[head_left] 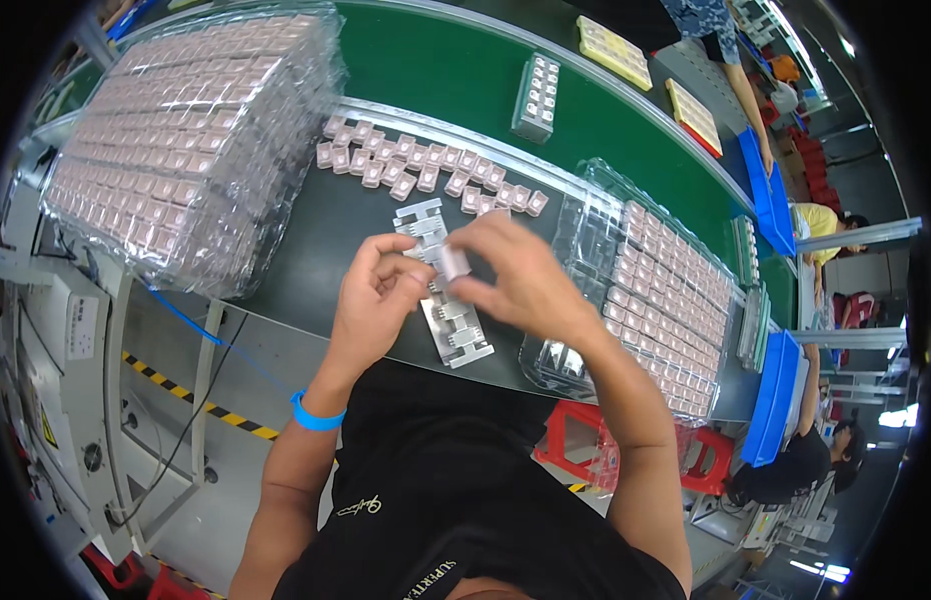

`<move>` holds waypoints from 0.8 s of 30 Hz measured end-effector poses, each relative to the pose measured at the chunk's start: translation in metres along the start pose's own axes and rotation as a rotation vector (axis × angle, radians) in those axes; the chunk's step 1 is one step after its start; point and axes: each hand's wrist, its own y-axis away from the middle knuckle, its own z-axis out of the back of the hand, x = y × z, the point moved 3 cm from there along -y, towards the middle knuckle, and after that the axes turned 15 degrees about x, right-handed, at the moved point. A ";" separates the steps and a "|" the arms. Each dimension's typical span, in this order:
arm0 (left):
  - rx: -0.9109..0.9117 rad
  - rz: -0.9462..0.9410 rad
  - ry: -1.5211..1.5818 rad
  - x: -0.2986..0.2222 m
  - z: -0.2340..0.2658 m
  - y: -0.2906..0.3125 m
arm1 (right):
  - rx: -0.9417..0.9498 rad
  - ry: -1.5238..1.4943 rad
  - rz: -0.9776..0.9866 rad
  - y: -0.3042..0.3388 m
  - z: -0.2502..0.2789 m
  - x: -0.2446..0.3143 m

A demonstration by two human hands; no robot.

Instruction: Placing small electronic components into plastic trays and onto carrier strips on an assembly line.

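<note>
Both hands are over a long silver metal fixture (452, 325) lying on the dark work surface in front of me. In my right hand (525, 280) a small pale pink block (452, 263) is gripped between thumb and fingers, slightly blurred. My left hand (375, 295) is closed at the fixture's left side, thumb and fingers pressed together; whatever they hold, if anything, is too small to make out. Just beyond the fixture, many loose pale pink parts (402, 186) lie in uneven rows.
At left rises a tall stack of clear plastic trays (200, 140) filled with pink parts. Another filled clear tray (670, 300) lies at right. Past a metal rail runs a green conveyor (425, 65) carrying a loaded fixture block (535, 98). Blue bins (772, 398) and other people are further right.
</note>
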 end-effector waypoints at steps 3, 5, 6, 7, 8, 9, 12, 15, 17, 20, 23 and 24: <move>-0.112 0.010 -0.130 0.003 0.015 0.005 | -0.103 0.204 -0.144 -0.004 0.003 -0.033; -0.142 0.012 -0.163 0.006 0.022 0.010 | -0.080 0.295 -0.255 -0.009 -0.002 -0.047; -0.140 0.025 -0.165 0.008 0.025 0.013 | -0.076 0.297 -0.251 -0.014 -0.004 -0.049; -0.137 0.038 -0.166 0.010 0.027 0.015 | -0.050 0.356 -0.191 -0.019 -0.008 -0.047; -0.140 0.039 -0.166 0.013 0.029 0.016 | -0.025 0.412 -0.131 -0.024 -0.013 -0.046; -0.145 0.048 -0.185 0.015 0.031 0.017 | -0.013 0.427 -0.125 -0.030 -0.016 -0.048; -0.148 0.059 -0.194 0.019 0.033 0.018 | -0.055 0.481 -0.151 -0.042 -0.017 -0.050; -0.130 0.047 -0.190 0.021 0.032 0.015 | -0.135 0.419 -0.168 -0.030 -0.010 -0.038; -0.132 0.033 -0.219 0.024 0.030 0.013 | -0.068 0.080 -0.285 -0.020 -0.007 -0.031; -0.184 0.039 -0.283 0.033 0.037 0.017 | 0.167 0.174 -0.431 -0.011 -0.030 -0.004; -0.182 0.025 -0.352 0.037 0.039 0.016 | 0.131 0.048 -0.426 -0.005 -0.055 -0.008; -0.179 0.003 -0.349 0.042 0.043 0.018 | 0.083 0.023 -0.427 -0.006 -0.062 -0.010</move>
